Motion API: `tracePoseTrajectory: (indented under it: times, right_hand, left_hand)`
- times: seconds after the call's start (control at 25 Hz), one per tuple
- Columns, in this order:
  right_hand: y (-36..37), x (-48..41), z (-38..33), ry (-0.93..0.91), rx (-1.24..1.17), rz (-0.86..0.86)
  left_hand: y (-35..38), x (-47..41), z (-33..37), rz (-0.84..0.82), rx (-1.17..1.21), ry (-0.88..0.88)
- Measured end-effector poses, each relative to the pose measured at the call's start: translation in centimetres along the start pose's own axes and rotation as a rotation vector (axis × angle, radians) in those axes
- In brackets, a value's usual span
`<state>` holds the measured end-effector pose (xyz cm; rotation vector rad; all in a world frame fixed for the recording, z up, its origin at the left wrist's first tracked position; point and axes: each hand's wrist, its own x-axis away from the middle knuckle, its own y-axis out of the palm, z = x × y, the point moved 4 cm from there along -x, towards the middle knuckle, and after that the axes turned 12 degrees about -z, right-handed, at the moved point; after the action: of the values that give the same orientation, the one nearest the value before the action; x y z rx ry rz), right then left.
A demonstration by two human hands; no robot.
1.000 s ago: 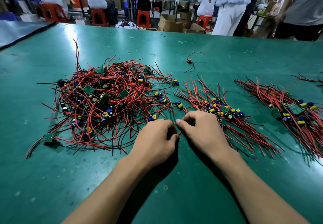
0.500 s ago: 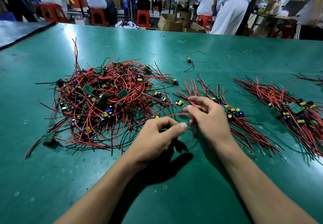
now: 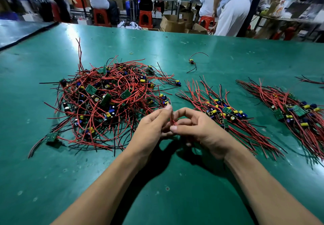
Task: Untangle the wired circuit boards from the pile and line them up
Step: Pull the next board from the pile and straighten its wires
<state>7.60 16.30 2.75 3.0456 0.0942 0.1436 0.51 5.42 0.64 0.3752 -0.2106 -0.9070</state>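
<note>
A tangled pile (image 3: 107, 100) of small green circuit boards with red and black wires lies on the left of the green table (image 3: 175, 181). Two combed-out rows lie to the right: a middle row (image 3: 226, 114) and a right row (image 3: 296, 112). My left hand (image 3: 150, 130) and my right hand (image 3: 201, 130) meet in front of the pile's right edge, raised a little off the table. Both pinch the red wires (image 3: 172, 121) of one board between their fingertips. The board (image 3: 165, 102) at the wires' far end sits just above my left fingertips.
A single wired board (image 3: 192, 61) lies apart at the back centre, near a small yellow rubber band (image 3: 131, 53). More wires (image 3: 312, 80) show at the far right edge. Beyond the table's far edge are people, red stools (image 3: 145, 18) and cardboard boxes (image 3: 172, 23).
My hands rose from the table and came together again. The wire pulled from the pile's right edge now runs between both sets of fingertips, closer to me.
</note>
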Motion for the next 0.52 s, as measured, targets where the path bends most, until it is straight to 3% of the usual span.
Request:
tracePoseTrajectory:
  times: [0.4,0.52]
  right_hand:
    - [0.16,0.65,0.19,0.076,-0.001,-0.157]
    - [-0.10,0.35,0.00,0.076,-0.002,-0.089]
  left_hand:
    - [-0.09,0.09,0.39,0.019,0.074,-0.062]
    - [-0.35,-0.07,0.78,0.038,0.168,-0.020]
